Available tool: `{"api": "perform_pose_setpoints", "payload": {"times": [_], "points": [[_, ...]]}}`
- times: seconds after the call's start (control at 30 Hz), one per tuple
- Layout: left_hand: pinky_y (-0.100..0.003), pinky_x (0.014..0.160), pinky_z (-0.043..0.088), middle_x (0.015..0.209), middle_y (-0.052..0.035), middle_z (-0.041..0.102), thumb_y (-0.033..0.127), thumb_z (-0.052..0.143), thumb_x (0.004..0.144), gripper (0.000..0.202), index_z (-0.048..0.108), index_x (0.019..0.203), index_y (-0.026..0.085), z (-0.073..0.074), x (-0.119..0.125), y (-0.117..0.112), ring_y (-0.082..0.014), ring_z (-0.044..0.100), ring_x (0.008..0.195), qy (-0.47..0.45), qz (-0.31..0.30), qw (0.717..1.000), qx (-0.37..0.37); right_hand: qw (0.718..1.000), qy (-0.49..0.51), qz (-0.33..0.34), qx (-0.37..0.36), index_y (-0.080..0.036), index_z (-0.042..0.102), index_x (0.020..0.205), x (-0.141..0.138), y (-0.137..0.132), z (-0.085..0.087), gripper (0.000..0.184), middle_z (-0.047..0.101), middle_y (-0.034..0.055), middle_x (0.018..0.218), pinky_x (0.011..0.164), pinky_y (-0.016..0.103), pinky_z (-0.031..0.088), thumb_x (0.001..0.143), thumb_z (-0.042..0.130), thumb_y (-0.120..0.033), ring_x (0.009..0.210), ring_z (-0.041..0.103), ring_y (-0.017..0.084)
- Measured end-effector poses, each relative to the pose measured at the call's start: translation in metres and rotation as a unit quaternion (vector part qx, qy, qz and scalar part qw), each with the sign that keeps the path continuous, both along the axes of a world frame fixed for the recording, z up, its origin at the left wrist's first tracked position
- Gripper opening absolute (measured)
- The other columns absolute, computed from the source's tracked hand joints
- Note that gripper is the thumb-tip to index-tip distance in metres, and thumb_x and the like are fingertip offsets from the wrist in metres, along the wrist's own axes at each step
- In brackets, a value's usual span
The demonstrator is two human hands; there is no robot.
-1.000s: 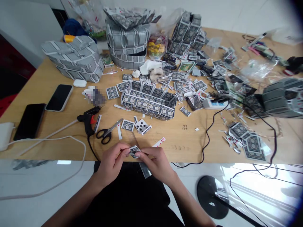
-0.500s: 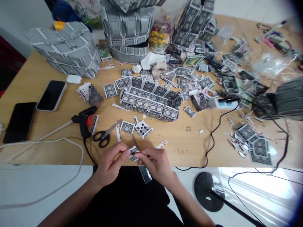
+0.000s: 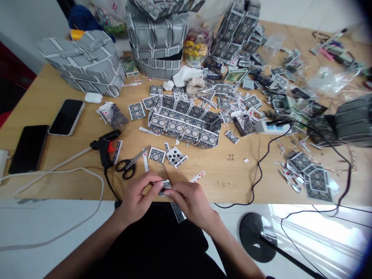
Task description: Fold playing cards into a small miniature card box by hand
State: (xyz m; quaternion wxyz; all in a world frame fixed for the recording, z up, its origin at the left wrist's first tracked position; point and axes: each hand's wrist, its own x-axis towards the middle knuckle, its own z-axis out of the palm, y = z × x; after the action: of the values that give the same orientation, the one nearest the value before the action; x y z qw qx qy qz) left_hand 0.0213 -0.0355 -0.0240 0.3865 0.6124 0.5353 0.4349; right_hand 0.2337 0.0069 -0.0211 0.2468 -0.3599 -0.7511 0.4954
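Both my hands meet at the near edge of the wooden table (image 3: 223, 174). My left hand (image 3: 138, 195) and my right hand (image 3: 190, 201) pinch the same small folded playing card piece (image 3: 165, 186) between their fingertips. A clear ruler (image 3: 174, 201) lies under my right hand and juts over the table edge. Just beyond my hands lie black scissors (image 3: 128, 166), a black glue gun (image 3: 104, 145) and a few loose cards (image 3: 174, 156). A long open box made of cards (image 3: 186, 126) stands in the middle of the table.
Two phones (image 3: 67, 116) and a white earbud case (image 3: 93, 97) lie at the left. Large card-covered models (image 3: 84, 64) stand at the back. Cut cards and scraps (image 3: 310, 174) litter the right side, with a power strip (image 3: 271, 127) and black cables (image 3: 258, 170).
My hands have stayed together on the card piece, fingers shifting slightly. The view has tilted a little.
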Motion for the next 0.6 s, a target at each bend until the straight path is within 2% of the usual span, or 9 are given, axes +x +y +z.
{"api": "perform_pose_setpoints", "payload": {"times": [0.17, 0.27, 0.33, 0.47, 0.6], "points": [[-0.025, 0.071, 0.049, 0.082, 0.0007, 0.070, 0.012, 0.065, 0.104, 0.012, 0.069, 0.097, 0.021, 0.004, -0.003, 0.000, -0.0131, 0.065, 0.073, 0.025, -0.025, 0.998, 0.059, 1.000, -0.014, -0.009, 0.000, -0.022, 0.063, 0.073, 0.000, 0.000, 0.004, 0.044, 0.062, 0.0004, 0.068, 0.062, 0.029, 0.043, 0.110, 0.062, -0.044, 0.063, 0.057, 0.016], [-0.025, 0.071, 0.050, 0.082, 0.0001, 0.072, 0.011, 0.065, 0.103, 0.012, 0.069, 0.098, 0.021, 0.004, -0.003, -0.002, -0.0134, 0.066, 0.073, 0.046, -0.042, 0.995, 0.077, 0.999, 0.023, -0.034, -0.003, -0.021, 0.074, 0.097, -0.001, 0.001, 0.010, 0.021, 0.074, 0.0054, 0.087, 0.072, 0.031, 0.052, 0.106, 0.070, -0.039, 0.077, 0.068, 0.020], [-0.025, 0.069, 0.050, 0.080, 0.0004, 0.070, 0.013, 0.065, 0.103, 0.011, 0.069, 0.097, 0.021, 0.004, -0.001, -0.004, -0.0134, 0.065, 0.070, 0.055, -0.053, 0.994, 0.076, 0.997, 0.067, -0.044, -0.011, -0.022, 0.076, 0.110, -0.001, 0.001, 0.012, 0.013, 0.078, 0.0075, 0.099, 0.081, 0.033, 0.057, 0.106, 0.070, -0.032, 0.088, 0.073, 0.022], [-0.026, 0.067, 0.049, 0.077, 0.0001, 0.069, 0.016, 0.063, 0.105, 0.013, 0.068, 0.094, 0.022, 0.003, 0.001, -0.009, -0.0139, 0.064, 0.068, 0.070, -0.052, 0.994, 0.070, 0.993, 0.093, -0.068, -0.027, -0.022, 0.075, 0.098, -0.004, -0.005, 0.010, 0.013, 0.079, 0.0062, 0.092, 0.078, 0.033, 0.057, 0.107, 0.066, -0.026, 0.085, 0.074, 0.021], [-0.025, 0.066, 0.048, 0.075, 0.0005, 0.068, 0.017, 0.062, 0.106, 0.016, 0.068, 0.091, 0.021, 0.001, 0.001, -0.012, -0.0136, 0.062, 0.066, 0.083, -0.045, 0.992, 0.080, 0.992, 0.087, -0.090, -0.009, -0.022, 0.073, 0.096, -0.007, -0.013, 0.006, 0.015, 0.077, 0.0058, 0.089, 0.075, 0.032, 0.057, 0.108, 0.063, -0.025, 0.081, 0.073, 0.020]]}}
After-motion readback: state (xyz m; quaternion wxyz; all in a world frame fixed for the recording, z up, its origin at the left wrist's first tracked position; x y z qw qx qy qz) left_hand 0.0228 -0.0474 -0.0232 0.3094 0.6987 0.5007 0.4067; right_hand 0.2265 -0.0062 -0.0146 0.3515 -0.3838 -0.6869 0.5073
